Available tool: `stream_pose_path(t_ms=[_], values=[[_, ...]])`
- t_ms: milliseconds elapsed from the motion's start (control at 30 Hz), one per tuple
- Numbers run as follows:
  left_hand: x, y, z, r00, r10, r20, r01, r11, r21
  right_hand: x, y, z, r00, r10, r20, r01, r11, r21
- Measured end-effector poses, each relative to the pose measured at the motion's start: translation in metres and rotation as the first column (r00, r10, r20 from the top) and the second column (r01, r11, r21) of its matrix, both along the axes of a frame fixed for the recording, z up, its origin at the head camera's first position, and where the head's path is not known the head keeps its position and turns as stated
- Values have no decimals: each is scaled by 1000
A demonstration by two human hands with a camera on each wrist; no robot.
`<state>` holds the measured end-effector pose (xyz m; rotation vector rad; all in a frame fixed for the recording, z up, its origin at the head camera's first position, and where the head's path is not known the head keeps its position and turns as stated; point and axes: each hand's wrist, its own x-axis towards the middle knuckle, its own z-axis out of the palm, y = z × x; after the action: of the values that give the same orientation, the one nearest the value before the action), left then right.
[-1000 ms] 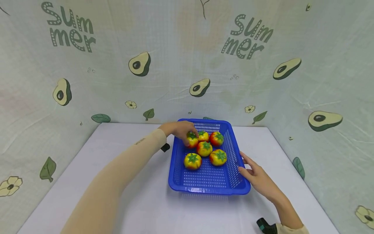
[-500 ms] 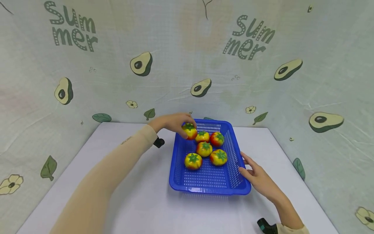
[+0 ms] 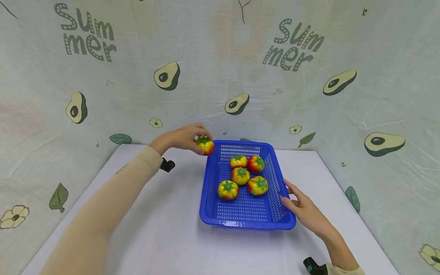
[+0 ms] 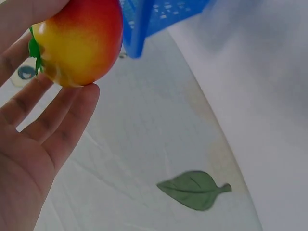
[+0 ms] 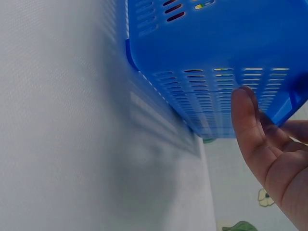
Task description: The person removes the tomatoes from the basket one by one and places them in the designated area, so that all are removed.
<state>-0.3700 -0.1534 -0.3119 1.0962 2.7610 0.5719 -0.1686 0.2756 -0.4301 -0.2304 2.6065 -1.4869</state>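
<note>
My left hand (image 3: 187, 137) holds a red-and-yellow tomato (image 3: 205, 145) with a green star-shaped top, raised over the far left corner of the blue basket (image 3: 203, 191). In the left wrist view, the fingertips (image 4: 89, 96) support the glossy tomato (image 4: 84, 43) from one side, while the thumb lies across the other. Several similar tomatoes (image 3: 240, 176) sit inside the basket. On the basket's right side, my right hand (image 3: 304, 210) grips the rim, thumb on top. The right wrist view has a finger (image 5: 245, 110) against the slotted outer wall (image 5: 207, 91).
The basket stands on a white tabletop (image 3: 165, 229). Behind and beside it hangs a pale cloth (image 3: 199, 76) printed with avocados, leaves and lettering. A black wrist device (image 3: 167, 165) sits under the left wrist and another (image 3: 313, 266) by the right.
The left hand has lifted one tomato from the basket's left part and carried it up and to the left, over the rim. The right hand and the basket have stayed in place.
</note>
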Motion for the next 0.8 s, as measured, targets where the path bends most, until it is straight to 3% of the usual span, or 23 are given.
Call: stream_pose_path(t_ms=[267, 533, 800], values=[[-4, -29, -16, 997, 67, 22, -67, 998, -6, 2, 1, -2, 1000, -12, 13, 12, 1000, -2], [-15, -55, -42, 992, 120, 36, -118, 992, -46, 0, 2, -2, 1000, -1, 10, 1, 1000, -13], [-21, -66, -65, 985, 140, 96, -137, 990, -39, 1, 0, -1, 1000, -8, 28, 8, 1000, -16]])
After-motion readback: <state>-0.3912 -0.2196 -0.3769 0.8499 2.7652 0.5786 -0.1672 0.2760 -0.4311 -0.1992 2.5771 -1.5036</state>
